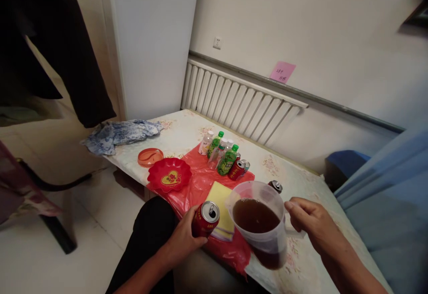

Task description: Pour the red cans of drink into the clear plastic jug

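My left hand (182,240) is wrapped round a red drink can (201,228), its top tab opened. To the right, my right hand (310,220) grips the handle of a translucent plastic measuring jug (284,245). Dark brown liquid (257,216) fills part of the jug. The jug is tilted slightly, with its spout side toward the can, and the two stand apart. Behind them a folded yellow cloth (217,196) lies on a red plastic bag (197,180) spread over the table.
Several bottles, among them a green bottle (228,160), stand behind with another red can (236,170). A dark can (275,186) sits behind the jug. At left are a red scalloped plate (182,173), an orange dish (143,156) and a blue-white cloth (123,134). A radiator (234,95) lines the wall.
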`<state>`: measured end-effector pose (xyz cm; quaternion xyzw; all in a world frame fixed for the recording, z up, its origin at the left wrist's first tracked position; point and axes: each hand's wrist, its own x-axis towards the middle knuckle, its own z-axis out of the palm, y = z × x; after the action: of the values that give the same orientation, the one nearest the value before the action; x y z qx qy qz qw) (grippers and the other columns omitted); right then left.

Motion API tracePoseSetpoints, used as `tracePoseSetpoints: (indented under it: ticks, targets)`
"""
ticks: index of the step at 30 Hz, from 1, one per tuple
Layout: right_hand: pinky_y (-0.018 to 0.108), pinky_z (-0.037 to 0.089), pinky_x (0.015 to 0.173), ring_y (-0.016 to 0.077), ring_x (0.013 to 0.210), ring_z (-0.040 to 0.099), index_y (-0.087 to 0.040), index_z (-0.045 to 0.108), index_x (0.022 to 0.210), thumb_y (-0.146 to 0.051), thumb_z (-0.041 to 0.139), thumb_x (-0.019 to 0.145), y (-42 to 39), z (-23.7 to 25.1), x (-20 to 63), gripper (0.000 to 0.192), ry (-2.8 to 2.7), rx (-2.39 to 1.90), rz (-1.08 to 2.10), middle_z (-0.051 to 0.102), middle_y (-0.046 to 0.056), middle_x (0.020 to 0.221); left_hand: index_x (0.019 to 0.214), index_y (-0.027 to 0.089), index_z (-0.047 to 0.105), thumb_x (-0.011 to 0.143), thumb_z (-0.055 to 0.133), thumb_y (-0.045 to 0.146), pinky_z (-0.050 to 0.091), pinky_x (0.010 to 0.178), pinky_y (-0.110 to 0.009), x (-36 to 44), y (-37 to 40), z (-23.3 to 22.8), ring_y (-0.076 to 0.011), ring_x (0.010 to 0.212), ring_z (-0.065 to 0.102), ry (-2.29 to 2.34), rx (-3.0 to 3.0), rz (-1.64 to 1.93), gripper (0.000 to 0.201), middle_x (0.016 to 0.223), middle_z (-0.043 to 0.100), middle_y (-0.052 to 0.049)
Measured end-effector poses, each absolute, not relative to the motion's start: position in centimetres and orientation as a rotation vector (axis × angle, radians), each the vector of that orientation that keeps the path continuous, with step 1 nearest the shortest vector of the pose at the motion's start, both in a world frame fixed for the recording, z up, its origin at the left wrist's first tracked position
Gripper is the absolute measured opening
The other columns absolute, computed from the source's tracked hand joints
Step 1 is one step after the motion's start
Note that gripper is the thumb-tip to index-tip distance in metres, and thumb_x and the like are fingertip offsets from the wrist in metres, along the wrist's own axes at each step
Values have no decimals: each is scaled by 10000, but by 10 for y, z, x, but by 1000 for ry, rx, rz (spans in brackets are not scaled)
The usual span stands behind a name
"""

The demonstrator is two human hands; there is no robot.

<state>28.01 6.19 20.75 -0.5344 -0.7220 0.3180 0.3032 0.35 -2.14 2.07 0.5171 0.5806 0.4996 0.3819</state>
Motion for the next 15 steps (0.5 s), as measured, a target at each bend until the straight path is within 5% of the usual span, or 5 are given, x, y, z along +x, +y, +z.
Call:
tracePoseSetpoints:
  ticks: [15]
  targets:
    - [249,232,483,109,517,270,-217,362,517,-584,531,744,55,212,283,463,-2179,-1452,787,286,-46,534,1280,188,444,574,694,102,364,1074,-426,10,-22,30,-291,1225,505,1479,1382,1239,754,1302,557,-100]
